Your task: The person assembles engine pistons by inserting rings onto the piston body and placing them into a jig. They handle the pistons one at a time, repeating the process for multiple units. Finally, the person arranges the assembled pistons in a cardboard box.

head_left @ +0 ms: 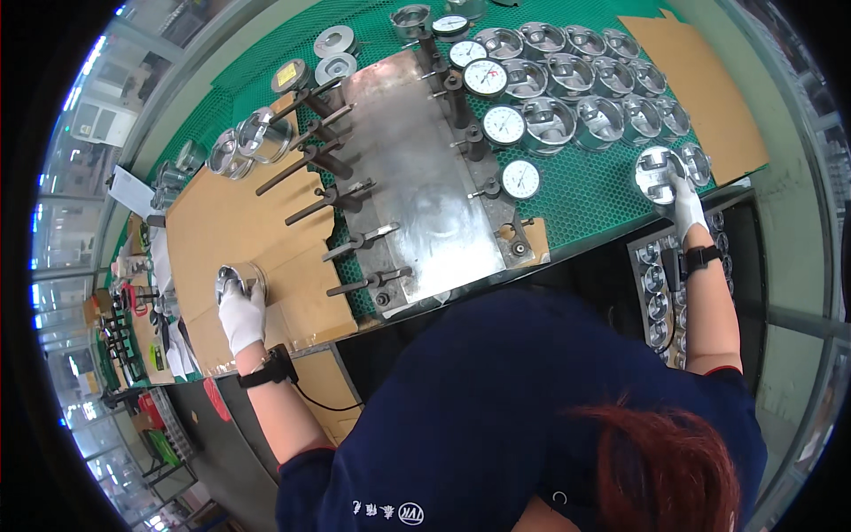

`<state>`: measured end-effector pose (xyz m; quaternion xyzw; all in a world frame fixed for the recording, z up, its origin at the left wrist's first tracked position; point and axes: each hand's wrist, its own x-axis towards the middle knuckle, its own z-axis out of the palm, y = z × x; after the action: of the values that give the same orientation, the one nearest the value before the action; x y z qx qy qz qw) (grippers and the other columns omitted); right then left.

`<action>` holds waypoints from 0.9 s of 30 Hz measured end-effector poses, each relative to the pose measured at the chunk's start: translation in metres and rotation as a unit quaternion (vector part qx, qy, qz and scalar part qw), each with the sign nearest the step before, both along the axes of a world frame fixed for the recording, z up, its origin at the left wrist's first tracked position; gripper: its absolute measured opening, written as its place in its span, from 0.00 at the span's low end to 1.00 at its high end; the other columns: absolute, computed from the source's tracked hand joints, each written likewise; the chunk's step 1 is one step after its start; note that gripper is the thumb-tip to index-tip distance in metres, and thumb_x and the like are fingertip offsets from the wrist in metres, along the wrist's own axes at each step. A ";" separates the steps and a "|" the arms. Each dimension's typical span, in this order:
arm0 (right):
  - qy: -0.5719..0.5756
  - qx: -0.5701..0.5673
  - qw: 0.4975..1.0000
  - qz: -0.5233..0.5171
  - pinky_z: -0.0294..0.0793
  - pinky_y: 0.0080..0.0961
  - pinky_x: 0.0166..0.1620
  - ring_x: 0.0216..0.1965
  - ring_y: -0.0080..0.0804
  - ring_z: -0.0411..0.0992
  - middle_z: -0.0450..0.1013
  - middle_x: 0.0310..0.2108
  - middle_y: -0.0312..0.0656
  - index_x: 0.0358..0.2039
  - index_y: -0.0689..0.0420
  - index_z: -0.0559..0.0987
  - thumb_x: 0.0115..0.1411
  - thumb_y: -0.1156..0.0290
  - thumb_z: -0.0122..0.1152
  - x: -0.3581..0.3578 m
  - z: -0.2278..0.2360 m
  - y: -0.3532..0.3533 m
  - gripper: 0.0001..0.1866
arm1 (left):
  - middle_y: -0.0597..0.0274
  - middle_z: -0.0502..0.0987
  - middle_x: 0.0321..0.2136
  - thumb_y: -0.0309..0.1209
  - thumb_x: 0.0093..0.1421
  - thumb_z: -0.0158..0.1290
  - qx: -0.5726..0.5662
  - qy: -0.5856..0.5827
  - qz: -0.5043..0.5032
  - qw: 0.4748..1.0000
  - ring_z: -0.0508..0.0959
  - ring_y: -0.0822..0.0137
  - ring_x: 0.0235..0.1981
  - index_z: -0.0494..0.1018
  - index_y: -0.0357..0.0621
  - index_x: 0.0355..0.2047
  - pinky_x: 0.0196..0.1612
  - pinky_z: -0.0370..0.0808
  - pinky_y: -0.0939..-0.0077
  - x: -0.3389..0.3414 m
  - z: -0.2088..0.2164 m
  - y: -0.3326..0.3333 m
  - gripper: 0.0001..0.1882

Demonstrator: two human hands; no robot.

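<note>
My left hand (pixel 242 317), in a white glove, is closed on a metal piston (pixel 229 273) over the cardboard sheet at the left. On the far right my right hand (pixel 687 206), gloved too, grips another piston (pixel 657 170), its hollow side showing. That piston is beside the front end of the piston rows, close to one more piston (pixel 696 164). Between my hands lies a steel measuring plate (pixel 434 204), with several dial gauges (pixel 520 179) along its right side and dark clamp-like stops (pixel 330 197) along its left.
Several rows of pistons (pixel 547 124) stand on the green mat (pixel 576 195). More pistons (pixel 264 135) and round metal discs (pixel 337 67) are at the far left. Cardboard (pixel 204 213) covers the left side. Below the table's right edge sits a tray of pistons (pixel 654 279).
</note>
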<state>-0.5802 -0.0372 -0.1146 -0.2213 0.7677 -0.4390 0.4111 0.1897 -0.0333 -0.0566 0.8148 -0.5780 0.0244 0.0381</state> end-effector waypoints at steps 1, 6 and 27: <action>0.009 0.013 1.000 0.000 0.80 0.35 0.43 0.44 0.30 0.76 0.75 0.48 0.41 0.58 0.54 0.70 0.65 0.49 0.54 -0.012 -0.017 -0.005 0.28 | 0.39 0.79 0.36 0.41 0.60 0.59 -0.007 0.007 0.009 1.000 0.79 0.42 0.39 0.74 0.32 0.43 0.45 0.76 0.57 0.003 -0.004 -0.004 0.22; 0.216 0.077 0.973 -0.006 0.77 0.36 0.50 0.50 0.40 0.76 0.74 0.55 0.48 0.64 0.63 0.64 0.66 0.46 0.52 -0.103 -0.095 -0.017 0.37 | 0.38 0.79 0.30 0.45 0.60 0.58 -0.009 0.035 0.052 0.998 0.78 0.40 0.32 0.74 0.32 0.32 0.39 0.74 0.52 0.010 -0.024 -0.046 0.23; 0.024 -0.355 0.732 0.581 0.70 0.36 0.59 0.57 0.44 0.70 0.65 0.60 0.56 0.69 0.61 0.59 0.46 0.66 0.80 0.304 0.112 0.004 0.53 | 0.53 0.80 0.35 0.14 0.54 0.53 -0.022 0.571 -0.222 0.790 0.81 0.54 0.37 0.77 0.39 0.48 0.41 0.77 0.71 -0.180 0.039 0.035 0.20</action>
<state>-0.2763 -0.0332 -0.0026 -0.7644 0.2871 -0.3495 0.4595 0.0092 0.0022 -0.0180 0.5287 -0.6153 -0.4415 0.3832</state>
